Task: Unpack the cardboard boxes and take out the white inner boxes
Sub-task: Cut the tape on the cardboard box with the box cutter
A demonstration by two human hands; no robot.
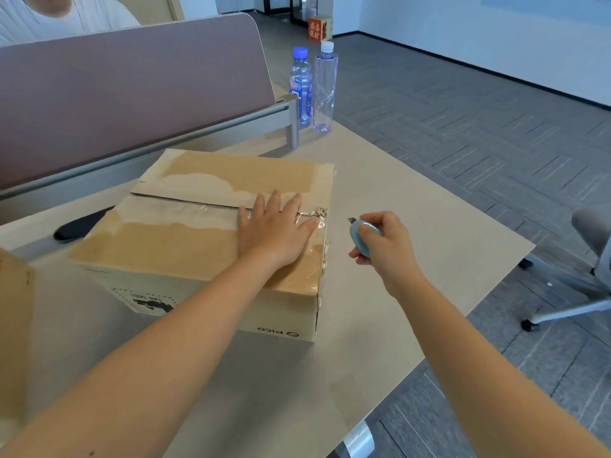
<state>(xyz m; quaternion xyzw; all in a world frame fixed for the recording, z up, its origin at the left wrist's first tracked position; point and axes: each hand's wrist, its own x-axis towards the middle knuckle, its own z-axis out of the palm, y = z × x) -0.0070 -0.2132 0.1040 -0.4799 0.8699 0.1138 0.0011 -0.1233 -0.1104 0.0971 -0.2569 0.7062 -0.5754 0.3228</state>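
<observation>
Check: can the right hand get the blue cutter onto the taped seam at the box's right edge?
Probably yes. The right hand holds the blue cutter just off the cardboard box, blade toward the seam. Only bare table lies between; the left hand lies flat beside that end.

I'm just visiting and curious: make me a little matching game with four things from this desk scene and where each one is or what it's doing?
Things:
1. left hand
2. right hand
3. bottles
4. cardboard box

States:
A. standing at the desk's far edge
B. holding a blue cutter
C. pressing flat on the box top
D. closed, tape along its middle seam

Pairs: 1-C, 2-B, 3-A, 4-D
</observation>
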